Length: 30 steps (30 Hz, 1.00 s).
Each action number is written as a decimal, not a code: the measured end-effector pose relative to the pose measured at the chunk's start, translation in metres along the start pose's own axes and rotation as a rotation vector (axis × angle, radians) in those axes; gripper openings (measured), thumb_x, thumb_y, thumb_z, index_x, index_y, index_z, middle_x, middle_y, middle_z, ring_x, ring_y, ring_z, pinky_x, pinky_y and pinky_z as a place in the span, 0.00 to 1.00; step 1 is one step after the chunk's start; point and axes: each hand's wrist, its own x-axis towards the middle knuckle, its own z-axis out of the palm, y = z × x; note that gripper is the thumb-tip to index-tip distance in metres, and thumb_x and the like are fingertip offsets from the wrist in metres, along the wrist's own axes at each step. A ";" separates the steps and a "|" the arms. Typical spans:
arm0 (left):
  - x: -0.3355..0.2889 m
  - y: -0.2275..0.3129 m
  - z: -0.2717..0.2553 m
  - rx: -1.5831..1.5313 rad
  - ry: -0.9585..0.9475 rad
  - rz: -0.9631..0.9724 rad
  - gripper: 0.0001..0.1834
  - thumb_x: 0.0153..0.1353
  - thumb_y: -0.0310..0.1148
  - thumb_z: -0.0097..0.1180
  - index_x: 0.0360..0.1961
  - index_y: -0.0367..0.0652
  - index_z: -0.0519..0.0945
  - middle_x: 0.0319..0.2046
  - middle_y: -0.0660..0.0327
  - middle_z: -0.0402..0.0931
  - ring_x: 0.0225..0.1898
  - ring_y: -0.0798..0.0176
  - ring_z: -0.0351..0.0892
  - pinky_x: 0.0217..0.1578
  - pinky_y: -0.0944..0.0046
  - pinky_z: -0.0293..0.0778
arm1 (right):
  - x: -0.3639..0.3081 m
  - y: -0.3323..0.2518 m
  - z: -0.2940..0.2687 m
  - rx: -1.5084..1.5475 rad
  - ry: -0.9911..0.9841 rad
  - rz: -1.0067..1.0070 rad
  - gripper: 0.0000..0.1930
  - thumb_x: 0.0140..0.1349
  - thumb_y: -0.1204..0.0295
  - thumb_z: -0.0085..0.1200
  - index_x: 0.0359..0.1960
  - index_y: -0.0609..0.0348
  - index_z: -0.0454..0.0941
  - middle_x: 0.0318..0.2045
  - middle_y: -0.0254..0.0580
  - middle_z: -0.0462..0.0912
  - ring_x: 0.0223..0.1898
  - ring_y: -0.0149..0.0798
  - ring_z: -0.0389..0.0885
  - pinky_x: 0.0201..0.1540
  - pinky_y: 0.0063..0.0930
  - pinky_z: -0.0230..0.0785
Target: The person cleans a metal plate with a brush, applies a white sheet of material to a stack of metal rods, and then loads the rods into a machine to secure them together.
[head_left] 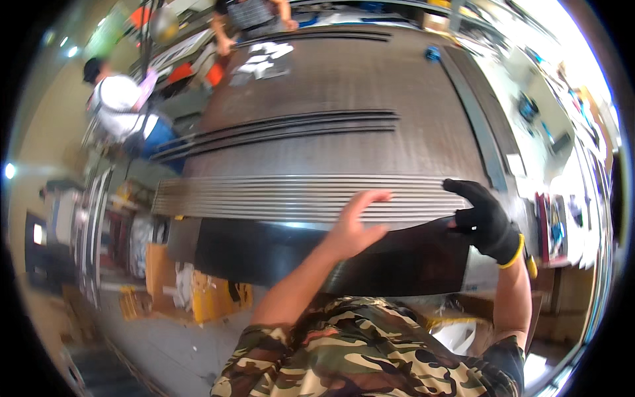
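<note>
A row of several thin silver metal rods [291, 198] lies side by side across the near part of the brown worktable [317, 73]. My bare left hand [354, 228] hovers over the near right part of the row, fingers and thumb apart, holding nothing. At the rods' right end is my right hand [486, 221], in a black glove with a yellow cuff. Its fingers and thumb are spread, with nothing seen between them. Whether either hand touches the rods I cannot tell. Between the rods and my body lies a black sheet [264, 248] along the table's near edge.
Several long dark strips [297, 124] lie beyond the rods; more lie at the far edge, near white pieces [261, 63]. A grey flat bar [473, 119] runs along the right edge. Two people stand at the far left and far end. Cardboard boxes [159, 271] sit below left.
</note>
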 end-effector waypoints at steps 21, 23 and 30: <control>-0.108 -0.120 -0.156 -1.466 0.519 0.424 0.36 0.55 0.46 0.72 0.63 0.50 0.75 0.65 0.58 0.72 0.62 0.53 0.74 0.66 0.45 0.66 | 0.096 0.171 -0.080 -0.304 0.509 0.443 0.28 0.70 0.63 0.56 0.66 0.65 0.66 0.41 0.41 0.82 0.36 0.30 0.80 0.35 0.24 0.73; -0.134 -0.123 -0.206 -1.512 0.648 0.391 0.31 0.60 0.44 0.68 0.61 0.45 0.75 0.61 0.57 0.76 0.60 0.52 0.75 0.61 0.46 0.72 | 0.065 0.198 -0.061 -0.430 0.547 0.354 0.26 0.71 0.67 0.56 0.66 0.65 0.67 0.40 0.41 0.83 0.35 0.30 0.80 0.36 0.24 0.73; -0.174 -0.152 -0.428 -0.955 1.158 -0.179 0.19 0.71 0.32 0.50 0.60 0.36 0.73 0.56 0.51 0.79 0.55 0.51 0.80 0.55 0.49 0.80 | -0.006 0.221 0.023 0.166 0.385 0.767 0.26 0.65 0.69 0.60 0.64 0.58 0.69 0.38 0.49 0.84 0.38 0.43 0.84 0.41 0.38 0.78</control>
